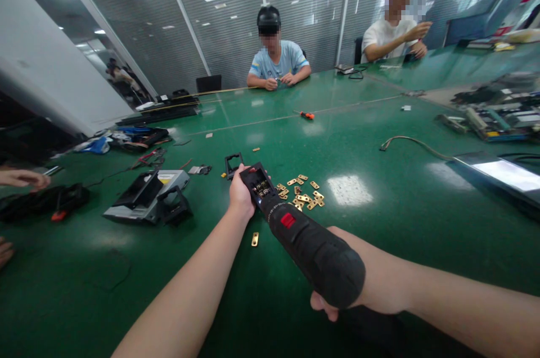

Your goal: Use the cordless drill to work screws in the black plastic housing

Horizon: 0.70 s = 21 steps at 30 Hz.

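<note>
My right hand is wrapped round the butt of a black electric screwdriver with a red switch; its tip points away from me into a small black terminal block. My left hand grips that block from the left and steadies it on the green table. Several small brass plates lie scattered just right of the block. One brass plate lies alone below my left wrist. A black plastic frame rests just behind my left hand.
A dismantled grey device sits to the left, with tools and cables behind it. Another person's hands reach in at the left edge. Two people sit at the far side. An orange-handled screwdriver, a cable and circuit boards lie beyond.
</note>
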Each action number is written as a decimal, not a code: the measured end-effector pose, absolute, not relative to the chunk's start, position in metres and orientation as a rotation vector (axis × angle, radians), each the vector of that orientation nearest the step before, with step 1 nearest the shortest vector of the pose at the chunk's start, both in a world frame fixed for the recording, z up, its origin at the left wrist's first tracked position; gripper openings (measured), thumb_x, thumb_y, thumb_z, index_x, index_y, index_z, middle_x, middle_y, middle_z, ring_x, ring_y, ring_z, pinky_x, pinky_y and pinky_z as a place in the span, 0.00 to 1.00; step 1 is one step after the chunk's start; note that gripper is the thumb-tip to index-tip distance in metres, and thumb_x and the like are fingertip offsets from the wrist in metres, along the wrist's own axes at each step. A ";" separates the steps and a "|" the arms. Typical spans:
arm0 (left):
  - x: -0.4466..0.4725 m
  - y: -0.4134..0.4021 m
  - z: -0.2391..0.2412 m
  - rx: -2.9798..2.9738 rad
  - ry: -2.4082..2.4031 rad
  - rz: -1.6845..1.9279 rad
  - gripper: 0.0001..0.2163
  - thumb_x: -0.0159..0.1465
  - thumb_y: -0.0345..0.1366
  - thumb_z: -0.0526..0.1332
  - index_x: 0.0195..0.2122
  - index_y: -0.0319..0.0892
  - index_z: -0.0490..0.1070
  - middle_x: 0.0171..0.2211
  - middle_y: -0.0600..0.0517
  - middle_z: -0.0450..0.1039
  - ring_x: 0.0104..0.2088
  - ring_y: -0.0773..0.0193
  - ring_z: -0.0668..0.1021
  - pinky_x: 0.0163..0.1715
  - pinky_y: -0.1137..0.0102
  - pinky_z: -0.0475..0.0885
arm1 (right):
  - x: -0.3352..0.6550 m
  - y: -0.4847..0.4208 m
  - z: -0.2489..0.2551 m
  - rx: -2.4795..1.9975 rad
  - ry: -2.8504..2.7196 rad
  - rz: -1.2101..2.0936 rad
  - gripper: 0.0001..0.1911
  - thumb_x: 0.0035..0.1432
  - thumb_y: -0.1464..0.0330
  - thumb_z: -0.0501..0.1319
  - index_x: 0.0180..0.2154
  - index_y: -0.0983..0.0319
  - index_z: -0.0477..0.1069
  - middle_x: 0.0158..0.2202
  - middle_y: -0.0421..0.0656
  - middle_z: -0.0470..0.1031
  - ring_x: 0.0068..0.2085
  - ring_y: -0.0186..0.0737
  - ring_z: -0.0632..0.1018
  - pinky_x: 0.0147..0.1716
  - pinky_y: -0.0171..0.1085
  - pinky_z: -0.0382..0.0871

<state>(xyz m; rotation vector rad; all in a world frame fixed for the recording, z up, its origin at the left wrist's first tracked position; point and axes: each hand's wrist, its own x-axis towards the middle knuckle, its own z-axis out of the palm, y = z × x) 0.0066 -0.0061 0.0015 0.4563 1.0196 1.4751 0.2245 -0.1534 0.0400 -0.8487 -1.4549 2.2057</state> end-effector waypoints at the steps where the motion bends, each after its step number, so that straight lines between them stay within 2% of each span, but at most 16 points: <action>1: 0.007 -0.006 0.002 0.460 1.016 1.475 0.13 0.69 0.46 0.57 0.37 0.42 0.72 0.28 0.47 0.80 0.27 0.54 0.83 0.30 0.62 0.77 | 0.224 -0.153 0.040 -0.855 -1.446 2.213 0.17 0.39 0.73 0.76 0.29 0.64 0.71 0.24 0.39 0.78 0.24 0.34 0.78 0.23 0.30 0.74; 7: 0.007 -0.008 0.004 0.483 1.013 1.481 0.13 0.70 0.45 0.56 0.38 0.41 0.72 0.28 0.47 0.80 0.27 0.54 0.83 0.29 0.63 0.78 | 0.224 -0.153 0.042 -0.883 -1.448 2.220 0.18 0.37 0.72 0.80 0.24 0.66 0.71 0.24 0.40 0.79 0.24 0.33 0.78 0.24 0.29 0.74; 14: 0.006 -0.008 0.003 0.487 1.008 1.470 0.14 0.69 0.46 0.58 0.42 0.41 0.73 0.29 0.47 0.81 0.27 0.54 0.84 0.29 0.63 0.78 | 0.225 -0.152 0.044 -0.869 -1.462 2.222 0.18 0.37 0.72 0.81 0.24 0.67 0.73 0.24 0.41 0.78 0.24 0.34 0.78 0.25 0.31 0.74; 21: 0.005 -0.005 0.000 0.474 0.994 1.468 0.14 0.69 0.46 0.58 0.41 0.41 0.74 0.29 0.47 0.81 0.29 0.52 0.85 0.33 0.61 0.79 | 0.225 -0.153 0.042 -0.845 -1.456 2.218 0.17 0.36 0.72 0.80 0.24 0.66 0.74 0.24 0.40 0.79 0.24 0.34 0.79 0.25 0.31 0.75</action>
